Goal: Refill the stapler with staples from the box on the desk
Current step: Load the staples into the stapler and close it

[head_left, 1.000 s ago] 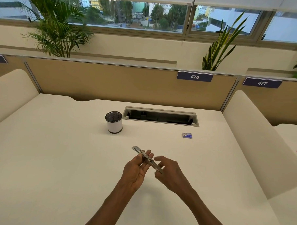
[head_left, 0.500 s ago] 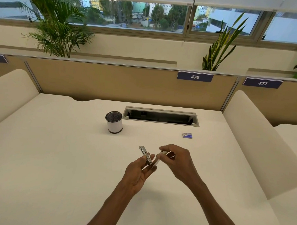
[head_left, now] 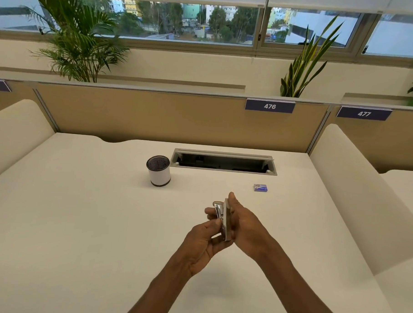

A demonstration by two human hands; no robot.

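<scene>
Above the middle of the desk I hold a small silver and white stapler [head_left: 222, 219] between both hands, its length running away from me. My left hand [head_left: 204, 241] grips its lower left side from below. My right hand [head_left: 244, 226] presses against its white right side, the thumb reaching past the far end. A small blue staple box [head_left: 260, 187] lies flat on the desk, beyond and to the right of my hands, untouched.
A white cylindrical pen holder [head_left: 158, 170] with a dark mesh top stands at the back left of my hands. Behind it is an open cable slot [head_left: 224, 162] in the desk [head_left: 79, 221]. Padded dividers rise at both sides, a partition at the back.
The stapler went from opened out flat and long to folded together. My right hand moved in from the stapler's end to press against its side.
</scene>
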